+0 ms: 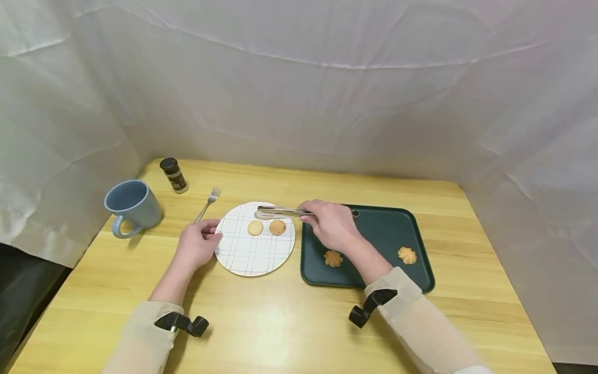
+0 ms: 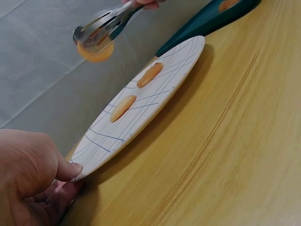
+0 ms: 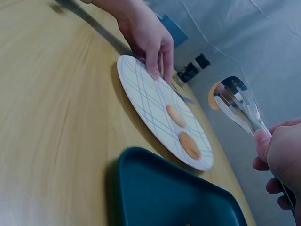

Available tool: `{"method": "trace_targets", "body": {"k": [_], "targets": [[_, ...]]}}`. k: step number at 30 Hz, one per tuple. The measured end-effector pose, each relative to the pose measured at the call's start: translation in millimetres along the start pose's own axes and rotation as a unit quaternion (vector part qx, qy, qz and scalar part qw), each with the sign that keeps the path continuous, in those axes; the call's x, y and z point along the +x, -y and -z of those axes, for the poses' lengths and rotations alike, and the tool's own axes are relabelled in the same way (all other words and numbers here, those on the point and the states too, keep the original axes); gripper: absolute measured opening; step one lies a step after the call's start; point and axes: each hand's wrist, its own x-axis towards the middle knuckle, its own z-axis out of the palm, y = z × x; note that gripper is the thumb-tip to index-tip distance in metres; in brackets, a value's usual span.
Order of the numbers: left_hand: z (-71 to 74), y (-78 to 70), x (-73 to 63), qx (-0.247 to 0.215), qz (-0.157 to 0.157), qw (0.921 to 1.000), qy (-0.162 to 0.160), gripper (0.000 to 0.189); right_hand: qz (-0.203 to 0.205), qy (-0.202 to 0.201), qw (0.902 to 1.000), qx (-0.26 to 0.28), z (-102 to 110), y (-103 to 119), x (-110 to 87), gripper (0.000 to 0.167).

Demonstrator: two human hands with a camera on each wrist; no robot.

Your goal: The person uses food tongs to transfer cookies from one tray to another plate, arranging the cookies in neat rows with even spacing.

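My left hand (image 1: 197, 244) pinches the left rim of a round white plate (image 1: 238, 254) with blue lines, thumb on top and fingers at the edge below. Two cookies lie on this plate: a plain pale cookie (image 1: 255, 228) and a darker cookie (image 1: 277, 227) with specks. Metal serving tongs (image 1: 285, 211) with slotted ends are gripped in my right hand (image 1: 333, 224), which reaches across the tray's left part. Between the tong ends is a round cookie (image 2: 98, 52), held in the air above the plate's far side and partly covered by the metal.
The dark green tray (image 1: 383, 228) right of the plate bears a flower-shaped cookie (image 1: 333, 258) and a swirled cookie (image 1: 407, 255). A fork (image 1: 208, 202) lies behind my left hand. Farther left stand a blue mug (image 1: 137, 208) and a black-capped spice jar (image 1: 175, 176).
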Motion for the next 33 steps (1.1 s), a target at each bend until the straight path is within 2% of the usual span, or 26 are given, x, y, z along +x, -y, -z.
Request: {"method": "trace_targets", "body": {"k": [8,17,26,33], "targets": [[-2.1,0.6,-2.8,-0.004,0.001,1.0000,-0.002,0.037,0.009,-0.001,0.9999,-0.004,-17,17,10.9,0.024],[-1.4,-0.1,-2.8,-0.002,-0.003,0.9999,-0.010,0.037,0.005,0.004,0.9999,-0.011,-38,25,26.6,0.026],[0.3,-1.0,-3.0,0.003,-0.002,0.9999,-0.013,0.036,-0.002,0.024,0.9992,-0.033,-51,35,36.6,0.024],[-0.2,-2.3,-3.6,-0.003,0.002,1.0000,-0.008,0.037,0.007,0.021,0.9985,-0.050,-55,40,40.0,0.023]]}}
